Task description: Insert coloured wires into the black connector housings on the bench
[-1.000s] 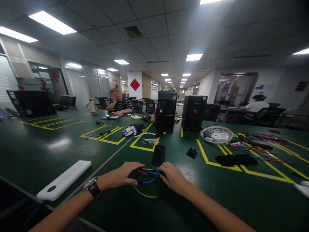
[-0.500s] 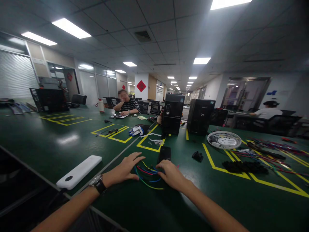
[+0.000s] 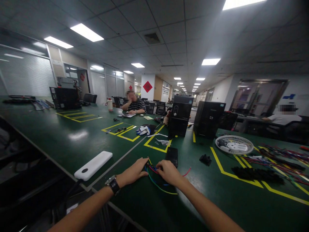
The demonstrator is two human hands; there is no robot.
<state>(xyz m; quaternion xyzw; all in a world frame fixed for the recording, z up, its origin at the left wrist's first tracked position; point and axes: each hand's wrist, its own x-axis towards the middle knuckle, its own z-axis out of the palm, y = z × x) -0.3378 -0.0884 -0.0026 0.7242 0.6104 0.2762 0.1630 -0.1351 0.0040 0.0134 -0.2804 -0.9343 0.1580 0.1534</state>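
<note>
A small bunch of coloured wires (image 3: 156, 183), blue, red and green, lies on the green table (image 3: 202, 193) right in front of me. My left hand (image 3: 134, 172), with a watch (image 3: 113, 184) on its wrist, rests on the bunch's left side, fingers pressed together and thumb tucked under. My right hand (image 3: 169, 172) pinches the wires from the right. The fingertips of both hands nearly meet. A black phone (image 3: 172, 154) lies just beyond them.
A white flat device (image 3: 93, 165) lies to the left near the table's edge. Two black computer cases (image 3: 180, 119) stand further back, with a white fan grille (image 3: 234, 145), a small black part (image 3: 205, 159) and heaps of cables (image 3: 272, 161) at right. Two people sit far off.
My two hands have drawn closer together over the wires, gathering them into a tighter bunch. The view has swung, so everything sits further right and higher.
</note>
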